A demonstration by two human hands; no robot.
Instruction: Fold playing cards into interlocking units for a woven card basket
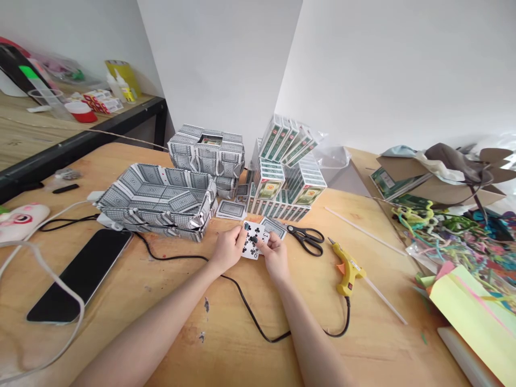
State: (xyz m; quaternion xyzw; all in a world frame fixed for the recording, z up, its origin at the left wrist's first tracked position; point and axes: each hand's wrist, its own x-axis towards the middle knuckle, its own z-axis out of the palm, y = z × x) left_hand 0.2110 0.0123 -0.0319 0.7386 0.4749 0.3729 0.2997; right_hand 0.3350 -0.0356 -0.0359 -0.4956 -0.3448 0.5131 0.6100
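Note:
Between my two hands is a nine of clubs playing card (250, 249), face up, with a card marked J partly showing behind it. My left hand (229, 248) pinches the left edge. From the right, my right hand (277, 259) closes thumb and fingers on the cards. Just beyond lies a face-down card (279, 228) with a grey patterned back. A face-down stack of cards (231, 209) rests near the open tray built from folded cards (161, 223). Black-handled scissors (310, 239) lie to the right of my right hand.
A yellow glue gun (347, 271) lies at right, its black cord (252, 317) crossing under my forearms. Boxed card decks (270, 185) are stacked behind, beside a lidded card-built box (207, 156). A phone (83, 277) lies at left; colourful craft scraps (463, 236) pile at right.

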